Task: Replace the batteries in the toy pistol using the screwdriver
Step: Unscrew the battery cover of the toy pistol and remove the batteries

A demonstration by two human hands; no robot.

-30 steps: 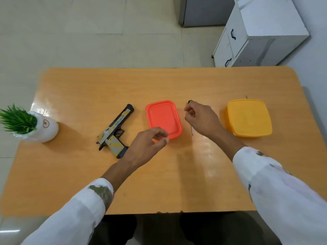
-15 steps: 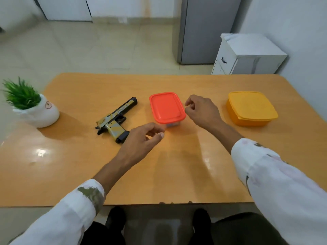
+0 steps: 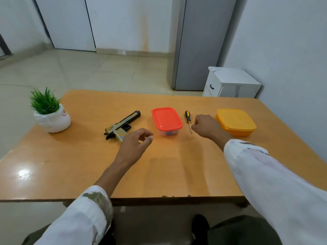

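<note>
The toy pistol (image 3: 122, 126), black with tan and yellow patches, lies on the wooden table (image 3: 88, 165) left of centre, muzzle pointing away to the right. A small screwdriver (image 3: 188, 119) with a black and yellow handle lies between the red-lidded box (image 3: 166, 120) and my right hand (image 3: 206, 126). My right hand hovers just right of the screwdriver's tip with loosely curled fingers, holding nothing. My left hand (image 3: 135, 145) hangs over the table in front of the pistol's grip, fingers loosely curled and empty.
A yellow lidded box (image 3: 236, 122) stands at the right. A small potted plant (image 3: 50, 112) in a white pot stands at the left. Beyond the table are a white drawer cabinet (image 3: 230, 84) and a grey cabinet (image 3: 198, 43).
The camera has tilted upward, showing more of the room. My right hand has drawn back to the right, uncovering the screwdriver on the table. My left hand has barely moved.
</note>
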